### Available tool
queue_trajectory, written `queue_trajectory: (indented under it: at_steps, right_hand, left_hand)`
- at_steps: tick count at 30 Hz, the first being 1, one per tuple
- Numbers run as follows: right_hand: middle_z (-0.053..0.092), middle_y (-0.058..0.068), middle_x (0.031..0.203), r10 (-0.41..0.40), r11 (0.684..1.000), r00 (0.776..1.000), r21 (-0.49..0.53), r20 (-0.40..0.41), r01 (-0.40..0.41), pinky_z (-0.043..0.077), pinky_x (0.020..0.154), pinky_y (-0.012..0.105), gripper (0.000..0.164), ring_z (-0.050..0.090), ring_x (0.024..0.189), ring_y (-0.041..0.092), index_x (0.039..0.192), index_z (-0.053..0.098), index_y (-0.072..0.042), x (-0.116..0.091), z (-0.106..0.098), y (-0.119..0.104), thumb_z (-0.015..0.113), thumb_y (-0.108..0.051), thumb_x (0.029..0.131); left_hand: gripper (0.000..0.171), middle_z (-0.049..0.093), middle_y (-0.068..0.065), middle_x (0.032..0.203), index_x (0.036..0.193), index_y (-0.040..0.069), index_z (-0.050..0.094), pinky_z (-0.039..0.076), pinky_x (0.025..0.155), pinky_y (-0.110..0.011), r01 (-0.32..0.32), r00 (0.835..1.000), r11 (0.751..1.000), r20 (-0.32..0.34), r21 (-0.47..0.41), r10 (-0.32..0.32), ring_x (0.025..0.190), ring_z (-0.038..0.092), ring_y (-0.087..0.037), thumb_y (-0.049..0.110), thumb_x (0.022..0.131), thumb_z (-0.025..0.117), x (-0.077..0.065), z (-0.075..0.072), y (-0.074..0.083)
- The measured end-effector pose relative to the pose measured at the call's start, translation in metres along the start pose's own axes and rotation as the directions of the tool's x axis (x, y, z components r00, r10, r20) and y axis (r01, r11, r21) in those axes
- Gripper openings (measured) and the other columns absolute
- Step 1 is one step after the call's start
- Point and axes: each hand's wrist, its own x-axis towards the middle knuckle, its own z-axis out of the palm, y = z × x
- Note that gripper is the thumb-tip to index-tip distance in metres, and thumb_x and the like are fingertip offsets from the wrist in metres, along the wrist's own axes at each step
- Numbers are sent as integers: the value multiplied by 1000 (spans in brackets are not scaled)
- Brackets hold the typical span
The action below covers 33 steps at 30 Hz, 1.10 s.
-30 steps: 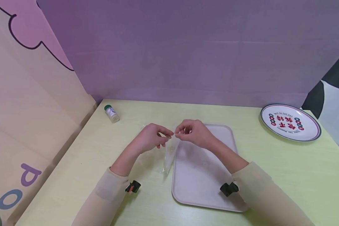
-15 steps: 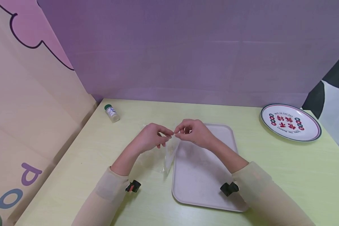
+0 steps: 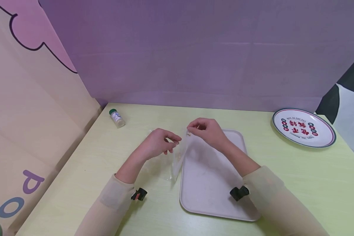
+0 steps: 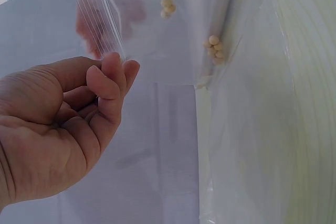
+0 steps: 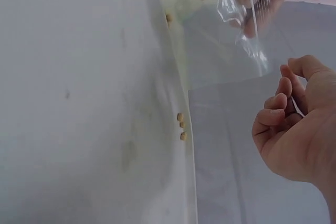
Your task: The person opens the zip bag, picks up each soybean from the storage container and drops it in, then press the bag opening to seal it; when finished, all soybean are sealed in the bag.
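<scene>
A clear zip-lock bag [image 3: 178,157] with small round yellow beans [image 4: 214,48] in it hangs at the tray's left edge. My left hand [image 3: 159,142] pinches the bag at its ribbed zip, as the left wrist view shows. At the far end of the bag is my right hand [image 3: 207,132], its thumb and first finger brought together and the other fingers curled. In the right wrist view these fingertips [image 5: 287,69] stand a little off the zip's end, with nothing visible between them. The pale tray [image 3: 215,200] lies below, with several more beans [image 5: 181,124] along its rim.
A small jar [image 3: 117,118] with a green cap lies at the table's back left. At the back right sits a white oval plate [image 3: 304,128] with red writing. A purple wall [image 3: 194,52] rises behind the table [image 3: 153,213].
My right hand has moved up and to the right, away from my left fingertips at the zip. My left hand has stayed in place. Beans now show below the right fingertips.
</scene>
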Motion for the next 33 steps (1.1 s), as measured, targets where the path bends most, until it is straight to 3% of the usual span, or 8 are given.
queue_trajectory:
  at_steps: [7,14,24,33]
  right_hand:
    - [68,7,94,67,997,998,-29,-23,-67,46,64,30,22,54,76,26,108,75,-5,7,-4,17,73,-23,96]
    - [69,18,102,146,988,989,-38,-35,-148,45,63,29,21,53,80,25,109,75,-6,12,-5,34,71,-23,97]
    - [68,5,91,171,982,984,-73,-48,-174,45,63,29,17,54,81,24,105,76,-7,22,-1,46,72,-21,95]
    - [66,9,88,192,978,980,-72,-56,-196,42,62,26,17,54,78,21,103,76,-5,28,-1,55,74,-18,94]
  left_hand:
    - [23,72,-10,111,119,11,76,56,75,-51,-1,1000,1000,1,3,1,84,68,-39,11,98,66,1,0,-1]
    - [22,73,-10,111,118,13,76,55,75,-51,-9,1000,1000,-2,-1,9,84,68,-39,11,98,66,2,0,-2]
    - [22,73,-10,111,118,12,76,55,75,-52,0,1000,1000,-9,-8,0,84,68,-40,10,98,66,-1,0,-1]
    - [24,73,-11,112,120,9,75,55,72,-49,-7,1000,1000,-3,-1,7,84,68,-40,10,98,65,1,0,-2]
